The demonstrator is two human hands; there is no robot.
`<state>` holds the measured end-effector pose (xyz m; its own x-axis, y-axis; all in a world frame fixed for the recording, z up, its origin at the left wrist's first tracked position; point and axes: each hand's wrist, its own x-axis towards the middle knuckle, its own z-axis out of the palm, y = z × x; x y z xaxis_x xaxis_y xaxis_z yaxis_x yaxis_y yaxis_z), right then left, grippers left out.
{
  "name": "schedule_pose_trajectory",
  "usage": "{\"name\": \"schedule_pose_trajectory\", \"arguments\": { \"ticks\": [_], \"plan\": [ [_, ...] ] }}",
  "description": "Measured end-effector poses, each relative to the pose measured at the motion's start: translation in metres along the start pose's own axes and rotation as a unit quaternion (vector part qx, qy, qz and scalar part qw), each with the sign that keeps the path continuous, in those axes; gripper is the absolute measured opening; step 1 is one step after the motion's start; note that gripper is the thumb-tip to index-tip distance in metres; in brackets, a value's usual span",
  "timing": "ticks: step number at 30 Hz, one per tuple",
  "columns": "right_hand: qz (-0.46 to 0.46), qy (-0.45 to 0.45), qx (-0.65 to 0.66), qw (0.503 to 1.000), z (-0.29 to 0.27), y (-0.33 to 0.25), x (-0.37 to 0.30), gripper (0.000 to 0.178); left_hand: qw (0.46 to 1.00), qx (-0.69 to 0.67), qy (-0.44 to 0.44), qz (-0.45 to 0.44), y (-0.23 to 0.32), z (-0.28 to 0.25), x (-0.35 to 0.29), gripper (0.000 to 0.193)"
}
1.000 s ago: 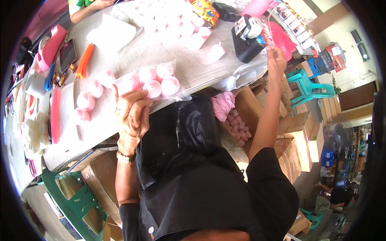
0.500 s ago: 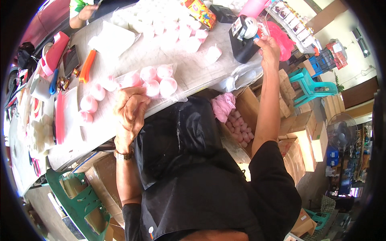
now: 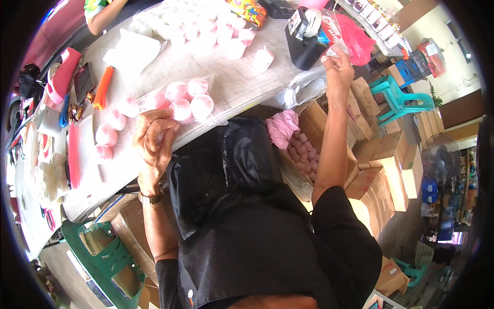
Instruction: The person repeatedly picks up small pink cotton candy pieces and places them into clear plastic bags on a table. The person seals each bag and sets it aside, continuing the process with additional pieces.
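My left hand (image 3: 154, 136) is closed on the gathered end of a clear plastic bag (image 3: 216, 87) at the table's near edge. Inside the bag lie several round pink candles (image 3: 181, 109). My right hand (image 3: 339, 74) is raised at the right, thumb and fingers pinched on a small clear strip that looks like tape (image 3: 337, 50). Just left of it stands a black tape dispenser (image 3: 303, 51) with a pale roll. Loose pink candles (image 3: 106, 135) sit in a row beside my left hand, and a single candle (image 3: 263, 59) stands nearer the dispenser.
More candles (image 3: 224, 34) crowd the table's far side near a colourful packet (image 3: 247, 11). Orange-handled scissors or cutter (image 3: 103, 87) and a white plastic sheet (image 3: 135, 51) lie left. Below the table, an open carton (image 3: 320, 119) holds pink candles and a pink cloth bag (image 3: 282, 129). Another person's arm (image 3: 106, 16) reaches in.
My right hand has drawn down slightly from the dispenser, and the clear strip now shows in its fingers. My left hand stays on the bag. The view has shifted a little.
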<state>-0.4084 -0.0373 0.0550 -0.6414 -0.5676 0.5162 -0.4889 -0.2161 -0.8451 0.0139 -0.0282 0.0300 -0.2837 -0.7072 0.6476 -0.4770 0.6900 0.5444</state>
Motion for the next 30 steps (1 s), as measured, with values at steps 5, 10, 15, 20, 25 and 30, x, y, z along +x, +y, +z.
{"name": "schedule_pose_trajectory", "arguments": {
  "ticks": [5, 10, 15, 20, 25, 30],
  "plan": [
    [-0.171, 0.025, -0.200, 0.964, -0.001, 0.037, 0.012, 0.035, 1.000, 0.006, -0.015, -0.005, -0.001, -0.005, 0.003, 0.010],
    [-0.310, 0.004, -0.252, 0.917, -0.018, 0.063, 0.044, 0.028, 0.999, -0.040, -0.011, 0.031, -0.012, -0.006, 0.002, 0.013],
    [-0.240, -0.023, -0.395, 0.886, -0.029, 0.043, 0.022, 0.040, 0.994, -0.065, 0.004, 0.083, -0.022, -0.003, 0.002, 0.014],
    [-0.367, -0.221, -0.284, 0.858, 0.021, -0.061, -0.049, 0.037, 0.990, -0.079, 0.013, 0.119, -0.027, -0.002, 0.003, 0.013],
    [-0.524, -0.482, -0.130, 0.691, 0.085, -0.150, -0.103, 0.042, 0.990, -0.086, -0.013, 0.112, -0.031, -0.001, 0.005, 0.014],
    [-0.549, -0.585, -0.156, 0.576, 0.123, -0.184, -0.118, 0.058, 0.990, -0.054, 0.039, 0.123, -0.032, 0.007, 0.003, 0.016]
  ]
}}
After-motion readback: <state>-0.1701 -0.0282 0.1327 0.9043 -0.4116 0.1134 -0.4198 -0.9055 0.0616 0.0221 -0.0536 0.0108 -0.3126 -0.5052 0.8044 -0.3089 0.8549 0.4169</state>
